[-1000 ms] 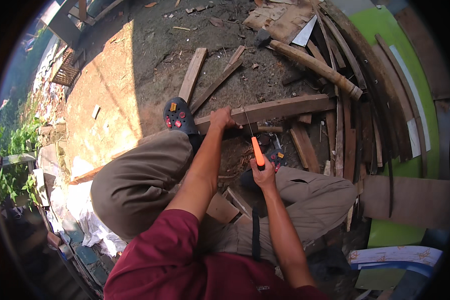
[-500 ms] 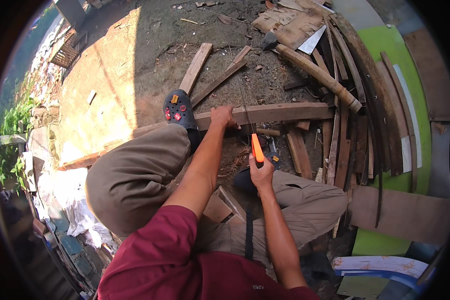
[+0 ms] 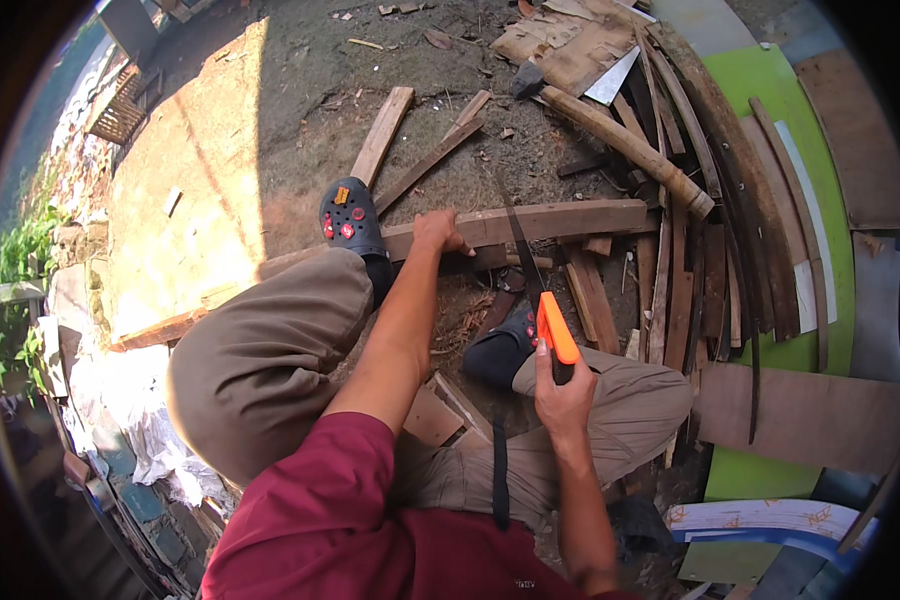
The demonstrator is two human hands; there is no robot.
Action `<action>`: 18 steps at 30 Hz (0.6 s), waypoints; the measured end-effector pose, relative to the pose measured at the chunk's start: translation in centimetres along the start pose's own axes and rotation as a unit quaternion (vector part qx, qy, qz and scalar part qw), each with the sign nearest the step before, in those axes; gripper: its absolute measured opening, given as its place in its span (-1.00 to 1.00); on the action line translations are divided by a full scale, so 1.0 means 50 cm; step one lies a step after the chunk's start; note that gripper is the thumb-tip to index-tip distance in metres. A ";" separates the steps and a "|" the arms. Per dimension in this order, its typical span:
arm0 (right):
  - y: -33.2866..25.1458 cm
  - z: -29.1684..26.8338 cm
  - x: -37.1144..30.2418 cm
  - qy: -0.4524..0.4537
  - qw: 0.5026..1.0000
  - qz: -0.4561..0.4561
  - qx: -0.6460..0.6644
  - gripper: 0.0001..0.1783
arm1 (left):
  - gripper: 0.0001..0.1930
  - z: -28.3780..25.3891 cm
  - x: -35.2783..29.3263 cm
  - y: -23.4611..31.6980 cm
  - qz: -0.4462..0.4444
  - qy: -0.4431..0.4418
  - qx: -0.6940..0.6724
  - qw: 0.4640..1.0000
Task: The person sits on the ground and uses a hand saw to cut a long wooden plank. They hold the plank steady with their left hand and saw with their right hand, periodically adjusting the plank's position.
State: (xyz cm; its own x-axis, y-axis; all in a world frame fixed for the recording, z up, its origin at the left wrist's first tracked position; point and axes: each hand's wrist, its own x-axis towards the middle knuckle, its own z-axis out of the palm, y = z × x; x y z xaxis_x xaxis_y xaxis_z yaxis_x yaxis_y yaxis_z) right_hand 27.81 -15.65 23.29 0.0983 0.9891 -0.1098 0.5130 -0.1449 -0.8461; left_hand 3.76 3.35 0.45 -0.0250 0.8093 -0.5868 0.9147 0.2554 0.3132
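Note:
A long wooden beam (image 3: 570, 222) lies across in front of me, with my left shoe (image 3: 351, 215) resting on it. Just right of that shoe, my left hand (image 3: 440, 232) is closed over the beam, its thumb along the near side. My right hand (image 3: 566, 398) is wrapped round the orange and black handle of a handsaw (image 3: 557, 328). The dark saw blade slants up and leftward from the handle and crosses the beam right of my left hand. Whether its teeth sit in a cut I cannot tell.
A hammer with a thick wooden handle (image 3: 630, 146) lies beyond the beam's right end. Wood strips (image 3: 686, 290) are heaped at the right, beside a green panel (image 3: 838, 200). Two loose boards (image 3: 382, 136) lie past my left shoe. Another shoe (image 3: 505, 350) is below the blade.
My right hand has drawn the handsaw back toward me and to the right, so more blade shows on the near side of the beam. My left hand keeps its place on the beam.

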 end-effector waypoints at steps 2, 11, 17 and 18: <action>0.024 0.019 -0.022 -0.018 0.999 0.031 -0.012 -0.70 | -0.04 -0.004 0.003 0.005 -0.010 -0.009 0.003 1.000; 0.034 0.017 -0.084 -0.039 0.999 0.012 -0.028 -0.76 | -0.02 -0.009 -0.009 -0.008 -0.018 -0.015 -0.011 1.000; 0.068 0.136 0.059 -0.018 0.996 -0.023 -0.087 -0.70 | -0.05 0.003 -0.013 0.021 -0.023 0.007 -0.001 1.000; 0.052 0.161 0.103 -0.055 0.996 0.030 -0.056 -0.69 | -0.05 -0.002 -0.011 0.015 -0.023 0.005 -0.001 1.000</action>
State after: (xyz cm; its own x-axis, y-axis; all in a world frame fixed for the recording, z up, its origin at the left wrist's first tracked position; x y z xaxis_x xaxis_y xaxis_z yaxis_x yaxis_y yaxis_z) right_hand 22.76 -10.73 16.34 0.0405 0.9744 -0.2211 0.6014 -0.2005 -0.7734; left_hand 4.43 3.17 1.08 -0.0713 0.8025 -0.5924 0.9119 0.2931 0.2872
